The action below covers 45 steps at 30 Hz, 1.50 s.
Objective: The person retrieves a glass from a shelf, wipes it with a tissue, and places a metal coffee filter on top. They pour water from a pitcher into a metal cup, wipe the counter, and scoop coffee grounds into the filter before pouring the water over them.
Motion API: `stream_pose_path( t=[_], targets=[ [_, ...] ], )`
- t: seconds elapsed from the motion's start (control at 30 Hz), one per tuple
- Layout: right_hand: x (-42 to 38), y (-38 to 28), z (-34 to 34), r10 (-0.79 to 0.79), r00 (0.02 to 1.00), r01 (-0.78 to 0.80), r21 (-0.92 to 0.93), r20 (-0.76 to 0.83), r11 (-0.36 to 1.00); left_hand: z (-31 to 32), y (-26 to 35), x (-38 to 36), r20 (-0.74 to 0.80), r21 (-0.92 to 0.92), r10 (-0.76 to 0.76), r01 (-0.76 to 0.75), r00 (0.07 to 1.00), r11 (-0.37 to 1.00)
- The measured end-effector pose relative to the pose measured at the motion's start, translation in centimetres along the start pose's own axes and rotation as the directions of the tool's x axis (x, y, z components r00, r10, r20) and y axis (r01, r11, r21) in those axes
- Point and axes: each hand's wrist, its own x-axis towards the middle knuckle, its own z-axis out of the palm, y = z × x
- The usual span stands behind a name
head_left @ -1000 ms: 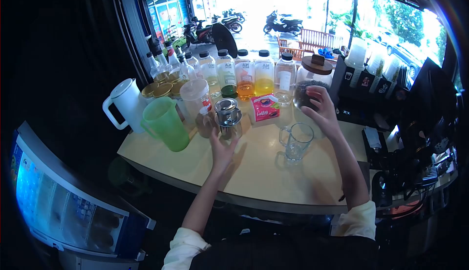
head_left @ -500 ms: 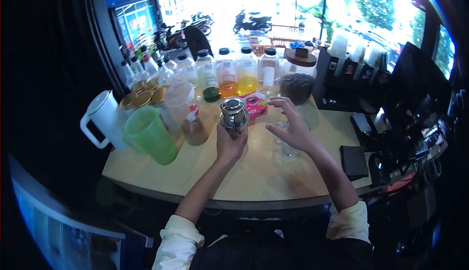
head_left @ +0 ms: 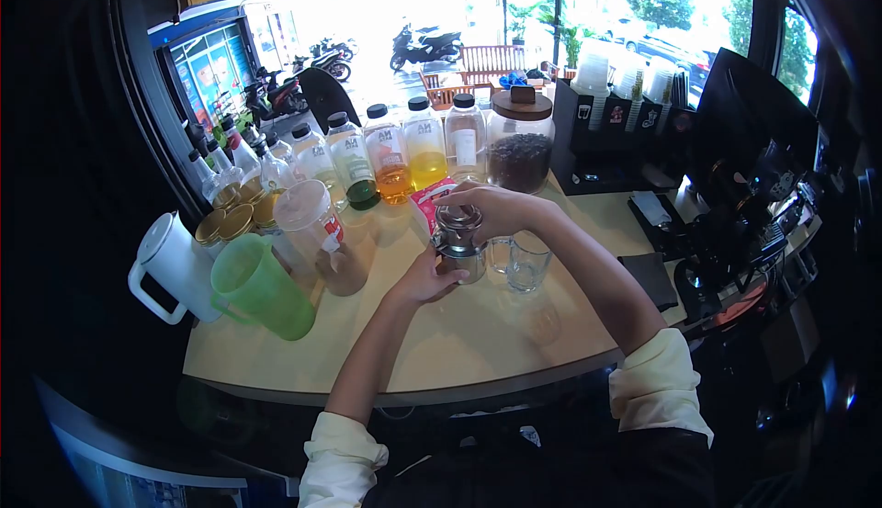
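Observation:
A shiny metal drip filter (head_left: 457,230) sits over a clear glass (head_left: 474,267) at the middle of the counter. My left hand (head_left: 425,276) is closed around the lower part, at the glass and the filter's rim. From above and the right, my right hand (head_left: 496,210) grips the upper part of the filter, its fingers bent over the lid. Just right of them a clear glass cup with a handle (head_left: 526,271) stands on the counter. Behind the filter lies a pink and red packet (head_left: 428,200), partly covered.
A green pitcher (head_left: 266,289), a white jug (head_left: 175,265) and a lidded plastic container (head_left: 323,232) stand at left. Capped bottles (head_left: 390,154) line the back beside a wooden-lidded jar (head_left: 520,145). A dark cloth (head_left: 647,280) lies on the counter (head_left: 459,347) at right.
My right hand has moved left and down from above the glass cup and has closed on the filter's top. The camera view has shifted, so the counter items appear further left.

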Motion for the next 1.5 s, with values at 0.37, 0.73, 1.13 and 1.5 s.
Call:
stream_pose_path(
  t=[0.37,0.73,1.13,1.5],
  targets=[
    [1.1,2.3,0.8,0.019,0.98,-0.023,-0.015,-0.199,1.0,1.7,-0.8,0.5,-0.214,0.097,0.103,-0.084,0.971,0.992],
    [-7.6,0.8,-3.8,0.131,0.889,-0.152,-0.012,-0.438,0.988,4.4,-0.6,3.2,-0.393,0.274,0.13,-0.019,0.91,0.961],
    [-9.9,2.2,-2.3,0.13,0.937,-0.134,0.011,-0.323,0.991,4.0,-1.1,2.5,-0.323,0.215,0.063,0.008,0.944,0.977],
    [-10.5,3.1,-1.2,0.062,0.919,0.018,0.2,-0.39,0.98,5.0,0.1,-0.4,-0.537,0.392,0.219,0.011,0.815,0.92]
  ],
)
